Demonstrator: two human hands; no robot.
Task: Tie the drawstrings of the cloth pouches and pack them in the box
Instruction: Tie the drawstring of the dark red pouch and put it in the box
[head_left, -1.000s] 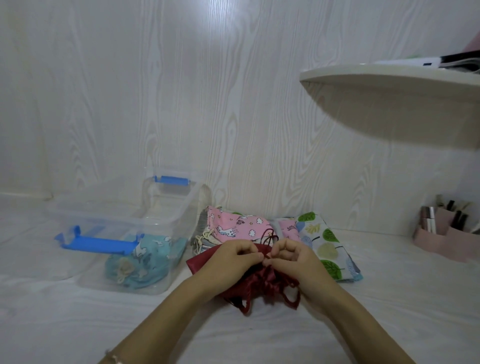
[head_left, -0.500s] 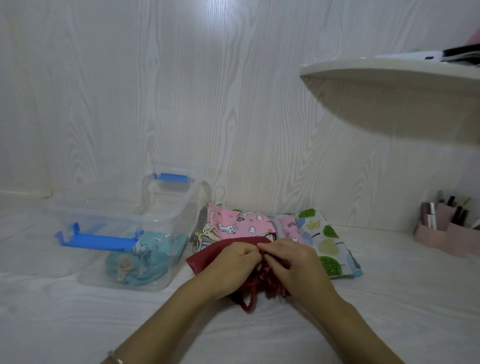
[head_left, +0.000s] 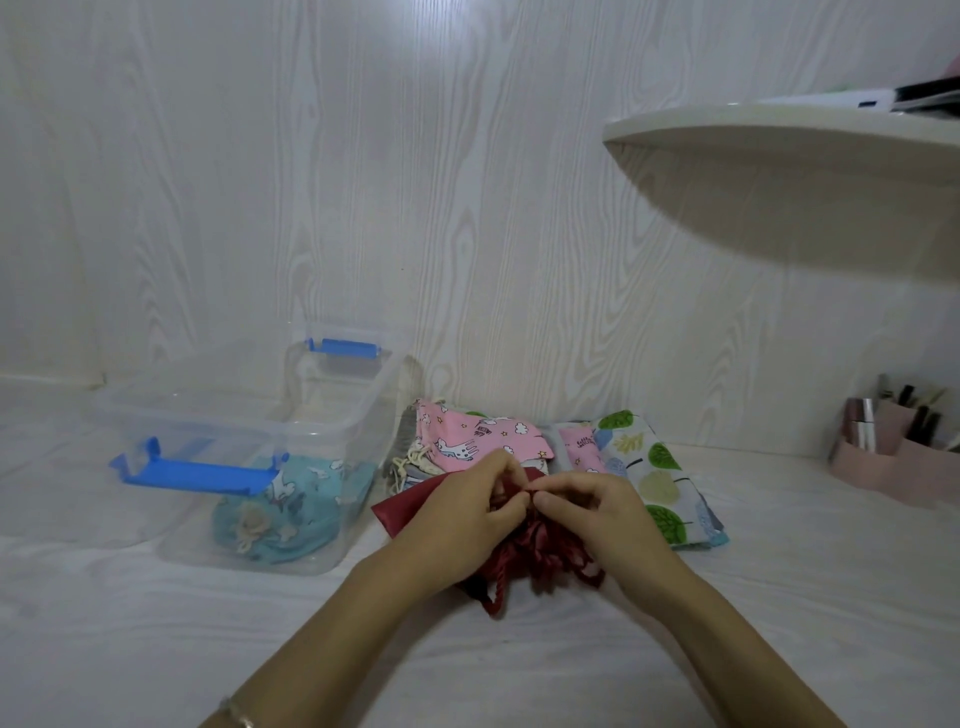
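A dark red satin pouch (head_left: 540, 551) lies on the white table in front of me, its mouth gathered and its red cord trailing toward me. My left hand (head_left: 467, 514) and my right hand (head_left: 597, 514) meet above it, both pinching the red drawstring at the gathered neck. Behind them lies a pile of pouches: a pink unicorn pouch (head_left: 467, 436) and a white leaf-print pouch (head_left: 649, 467). To the left stands a clear plastic box (head_left: 244, 410) with blue latches, and a blue printed pouch (head_left: 291, 514) lies inside it.
A curved white shelf (head_left: 779, 140) juts out at upper right. A pink organizer (head_left: 893, 457) with small items stands at the right by the wall. The wood-grain wall runs close behind the pouches.
Both hands have kept working the red drawstring at the pouch's neck; the fingertips have come together again and the gathered mouth sits a little lower under them.
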